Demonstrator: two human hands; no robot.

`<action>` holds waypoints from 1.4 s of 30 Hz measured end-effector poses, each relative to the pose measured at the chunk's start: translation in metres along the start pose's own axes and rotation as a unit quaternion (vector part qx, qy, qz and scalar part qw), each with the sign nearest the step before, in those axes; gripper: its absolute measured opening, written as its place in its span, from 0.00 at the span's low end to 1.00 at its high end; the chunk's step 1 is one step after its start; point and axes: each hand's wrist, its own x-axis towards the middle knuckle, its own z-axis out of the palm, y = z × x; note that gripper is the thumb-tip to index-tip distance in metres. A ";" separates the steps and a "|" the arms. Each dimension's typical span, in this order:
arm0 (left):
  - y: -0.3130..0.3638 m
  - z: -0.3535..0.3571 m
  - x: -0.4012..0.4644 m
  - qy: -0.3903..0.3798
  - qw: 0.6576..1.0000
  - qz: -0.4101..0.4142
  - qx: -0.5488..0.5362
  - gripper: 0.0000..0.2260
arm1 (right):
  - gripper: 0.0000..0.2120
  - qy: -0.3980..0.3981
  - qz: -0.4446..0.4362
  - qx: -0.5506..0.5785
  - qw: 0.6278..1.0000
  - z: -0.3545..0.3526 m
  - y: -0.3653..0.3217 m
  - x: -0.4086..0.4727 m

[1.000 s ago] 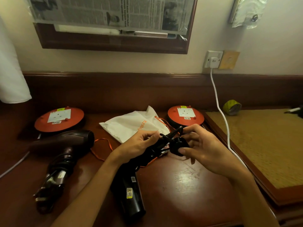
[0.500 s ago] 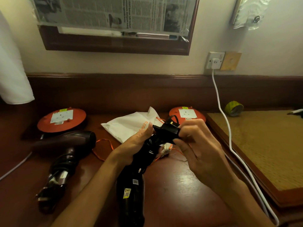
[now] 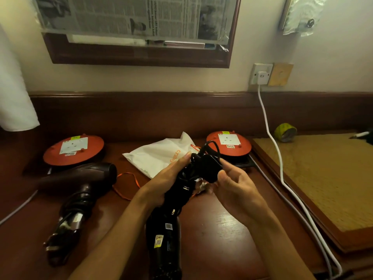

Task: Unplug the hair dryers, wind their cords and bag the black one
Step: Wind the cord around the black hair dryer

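Observation:
The black hair dryer (image 3: 164, 245) is held over the desk with its barrel toward me and its handle up. My left hand (image 3: 164, 178) grips the handle, which has cord wound around it. My right hand (image 3: 232, 184) pinches the black plug (image 3: 210, 168) at the cord's end against the handle. The brown hair dryer (image 3: 80, 180) lies at the left, its cord wrapped round its handle. A white drawstring bag (image 3: 157, 154) with orange strings lies flat behind my hands.
Two orange socket reels stand at the back, the left reel (image 3: 73, 149) and the right reel (image 3: 229, 141). A white cable (image 3: 276, 158) runs from the wall socket (image 3: 261, 74) down the desk's right side. A woven mat (image 3: 323, 174) and a yellow tape roll (image 3: 285, 131) are at right.
My right hand has brought the plug and the last cord loop in against the handle. The dryer's handle has risen slightly between both hands.

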 end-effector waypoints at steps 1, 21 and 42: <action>0.000 0.001 0.000 0.004 1.000 0.002 0.010 0.33 | 0.26 0.000 -0.004 0.009 1.000 -0.001 -0.002 0.001; -0.005 0.014 0.009 0.052 0.972 0.165 0.159 0.15 | 0.15 0.230 0.029 0.004 0.973 0.004 -0.016 -0.001; -0.010 0.006 0.016 0.024 0.987 0.037 0.156 0.15 | 0.21 0.127 -0.107 -0.549 0.819 -0.039 -0.009 0.000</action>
